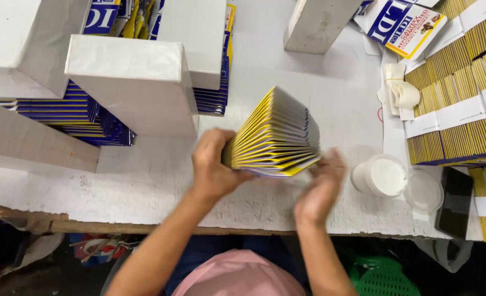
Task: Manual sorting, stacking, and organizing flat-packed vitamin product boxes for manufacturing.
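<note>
**Fanned cartons gripped at the desk's front edge**

At the front edge of the white desk (144,186), the left hand (212,167) is clenched around one end of a stack of flat, folded cartons (276,137) with yellow and blue edges. The stack fans out toward the right and rests on the desk surface. The right hand (320,189) is blurred, its fingers spread just under the stack's free end; whether it touches the cartons cannot be told.

Just right of that hand stands a small round white tub (382,176), with a clear lid (424,192) beside it and a dark phone (455,200) further right. Bundles of yellow cartons wrapped in white paper bands (462,109) fill the right side. White blocks (136,82) weigh down blue-edged carton piles (73,112) at the left.
</note>
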